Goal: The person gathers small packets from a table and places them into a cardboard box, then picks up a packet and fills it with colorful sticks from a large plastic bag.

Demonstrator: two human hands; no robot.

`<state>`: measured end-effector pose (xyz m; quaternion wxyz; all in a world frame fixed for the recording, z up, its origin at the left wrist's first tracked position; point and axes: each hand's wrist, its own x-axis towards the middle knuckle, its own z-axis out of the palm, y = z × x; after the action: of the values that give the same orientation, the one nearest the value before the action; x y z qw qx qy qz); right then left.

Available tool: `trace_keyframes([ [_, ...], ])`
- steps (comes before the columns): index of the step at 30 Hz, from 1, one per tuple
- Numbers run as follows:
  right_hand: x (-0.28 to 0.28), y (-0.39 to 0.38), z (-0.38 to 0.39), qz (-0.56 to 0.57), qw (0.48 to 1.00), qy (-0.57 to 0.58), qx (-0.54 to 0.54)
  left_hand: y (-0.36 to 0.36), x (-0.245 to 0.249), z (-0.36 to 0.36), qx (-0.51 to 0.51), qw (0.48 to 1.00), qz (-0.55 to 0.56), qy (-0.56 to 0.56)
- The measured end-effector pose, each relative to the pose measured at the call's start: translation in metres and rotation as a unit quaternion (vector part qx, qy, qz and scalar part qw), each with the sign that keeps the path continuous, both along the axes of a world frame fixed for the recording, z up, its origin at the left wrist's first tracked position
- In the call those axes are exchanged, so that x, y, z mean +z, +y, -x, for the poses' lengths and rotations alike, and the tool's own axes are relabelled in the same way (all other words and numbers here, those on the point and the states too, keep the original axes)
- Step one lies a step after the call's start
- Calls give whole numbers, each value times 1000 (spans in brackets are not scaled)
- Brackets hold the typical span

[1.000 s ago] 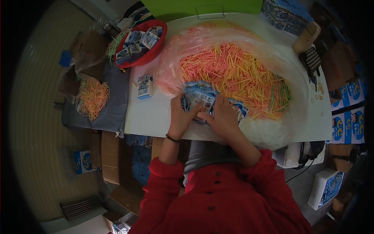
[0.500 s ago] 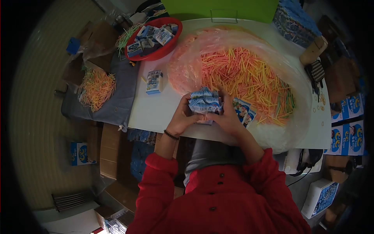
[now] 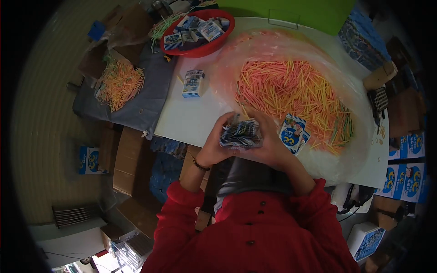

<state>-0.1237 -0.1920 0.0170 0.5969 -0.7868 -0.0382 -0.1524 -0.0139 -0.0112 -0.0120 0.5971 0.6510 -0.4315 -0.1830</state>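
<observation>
Between my two hands, over the front edge of the white table (image 3: pixel 184 117), is a bundle of small printed packets (image 3: pixel 241 133). Its side toward me looks dark and crinkled. My left hand (image 3: pixel 214 148) wraps the bundle's left side, and my right hand (image 3: pixel 272 148) grips it from the right. Just right of my right hand lie blue-and-white packets (image 3: pixel 293 133), overlapping beside the pile of pink, yellow and orange thin sticks (image 3: pixel 291 88). Another bundle of packets (image 3: pixel 193 83) stands to the left on the table.
A clear plastic bag (image 3: pixel 227 59) surrounds the stick pile. At the back left, a red basin (image 3: pixel 200 53) holds several packet bundles. More sticks (image 3: pixel 120 84) lie on the grey cloth (image 3: pixel 154 98). Several rubber bands (image 3: pixel 379 142) lie at the right edge; printed boxes (image 3: pixel 403 182) are stacked beyond.
My hands have tilted the bundle, so a darker side of it now shows instead of the packets' blue-and-white ends. The camera view has shifted, too.
</observation>
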Motion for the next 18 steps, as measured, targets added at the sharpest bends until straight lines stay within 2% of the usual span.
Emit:
trace_keyframes([
  [1,3,-2,-1,192,980,4,-51,0,-5,-1,5,1000,4,-4],
  [2,3,-3,-4,195,980,0,-49,0,-10,1,18,999,15,-33],
  [5,-5,-1,-7,127,991,-13,-36,-1,-15,-1,27,996,18,-83],
  [7,-11,-5,-13,-87,993,75,27,-2,-9,-1,32,994,14,-107],
  [8,-16,-5,-15,-84,993,80,35,-2,-6,-1,26,996,50,-67],
  [10,-27,1,-14,-173,984,26,30,0,2,1,37,996,83,-19],
  [11,-27,2,-12,-171,984,33,43,-1,6,-3,58,994,33,-85],
  [12,-23,3,-10,-97,993,72,8,-1,7,-6,78,985,-18,-154],
  [13,-19,3,-10,-22,994,107,-30,0,-6,-4,84,994,-3,-75],
  [17,-18,11,-13,30,994,92,-50,1,-19,1,80,995,61,7],
  [18,-14,8,-17,47,992,107,-54,0,-8,-3,62,995,60,-41],
])
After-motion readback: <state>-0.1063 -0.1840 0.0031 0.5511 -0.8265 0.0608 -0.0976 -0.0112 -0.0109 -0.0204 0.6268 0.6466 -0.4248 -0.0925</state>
